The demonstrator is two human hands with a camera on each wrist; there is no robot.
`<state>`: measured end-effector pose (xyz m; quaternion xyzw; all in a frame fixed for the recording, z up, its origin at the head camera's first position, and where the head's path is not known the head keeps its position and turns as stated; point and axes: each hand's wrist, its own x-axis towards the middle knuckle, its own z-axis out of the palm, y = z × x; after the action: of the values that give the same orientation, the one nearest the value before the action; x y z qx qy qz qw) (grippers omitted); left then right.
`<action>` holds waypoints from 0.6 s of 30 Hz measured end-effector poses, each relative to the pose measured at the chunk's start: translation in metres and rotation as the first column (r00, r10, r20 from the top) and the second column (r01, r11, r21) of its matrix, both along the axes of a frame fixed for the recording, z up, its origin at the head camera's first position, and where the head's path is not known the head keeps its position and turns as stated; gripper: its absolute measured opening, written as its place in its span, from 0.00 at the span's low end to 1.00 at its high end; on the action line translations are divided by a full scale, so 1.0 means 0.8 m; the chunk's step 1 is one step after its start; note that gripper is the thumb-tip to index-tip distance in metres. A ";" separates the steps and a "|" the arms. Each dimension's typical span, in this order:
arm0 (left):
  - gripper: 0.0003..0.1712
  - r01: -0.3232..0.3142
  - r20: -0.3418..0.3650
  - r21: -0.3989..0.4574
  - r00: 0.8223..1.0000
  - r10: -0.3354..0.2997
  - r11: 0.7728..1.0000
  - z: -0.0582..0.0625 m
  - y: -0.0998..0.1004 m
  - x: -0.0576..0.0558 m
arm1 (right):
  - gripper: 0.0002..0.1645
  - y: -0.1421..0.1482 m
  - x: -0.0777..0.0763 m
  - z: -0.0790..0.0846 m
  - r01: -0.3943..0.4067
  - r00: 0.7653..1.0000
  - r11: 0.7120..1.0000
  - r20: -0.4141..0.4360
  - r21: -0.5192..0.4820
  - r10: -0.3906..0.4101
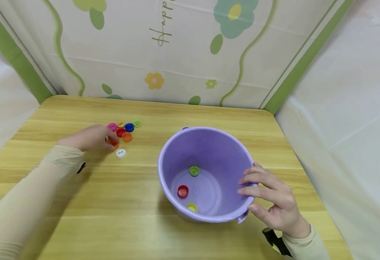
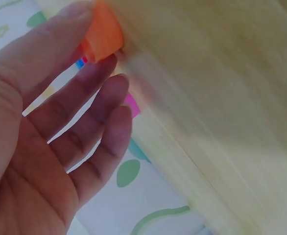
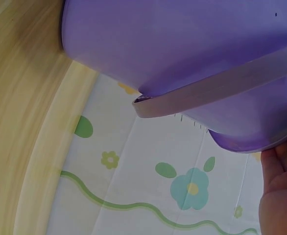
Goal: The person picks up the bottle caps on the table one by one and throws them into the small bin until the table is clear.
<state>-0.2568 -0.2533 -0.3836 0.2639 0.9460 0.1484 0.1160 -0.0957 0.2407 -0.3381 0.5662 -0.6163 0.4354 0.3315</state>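
Between thumb and fingertips, my left hand [image 1: 89,138] pinches an orange bottle cap [image 2: 104,34] at the left of the table. Around it lie more caps: pink [image 1: 112,126], red [image 1: 120,132], blue [image 1: 129,127], a second orange one [image 1: 127,137], light green [image 1: 137,123], a tan one [image 1: 121,124] and white [image 1: 120,153]. My right hand [image 1: 276,196] grips the rim of a purple bucket [image 1: 209,144], fingers over the inside and thumb outside. On the bucket's floor are a green cap [image 1: 194,170], a red cap [image 1: 182,191] and a yellow cap [image 1: 192,207].
The wooden table [image 1: 111,202] carries everything. A white cloth with flower prints [image 1: 183,54] hangs behind its far edge, and pale sheets hang at both sides. The bucket's handle [image 3: 217,83] lies down along its outside in the right wrist view.
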 end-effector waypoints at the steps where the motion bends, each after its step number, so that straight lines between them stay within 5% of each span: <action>1: 0.10 -0.003 -0.011 -0.009 1.000 0.003 1.000 0.000 0.001 0.001 | 0.16 -0.001 0.000 0.000 0.000 1.000 1.000 -0.001 -0.005 0.000; 18: 0.12 0.019 -0.102 0.009 0.995 -0.018 1.000 -0.008 0.002 0.011 | 0.16 -0.003 0.000 0.000 0.000 1.000 1.000 -0.008 -0.031 0.000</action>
<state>-0.2481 -0.2518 -0.3903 0.2805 0.9474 0.1385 0.0674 -0.0957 0.2380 -0.3382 0.5629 -0.6082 0.4425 0.3426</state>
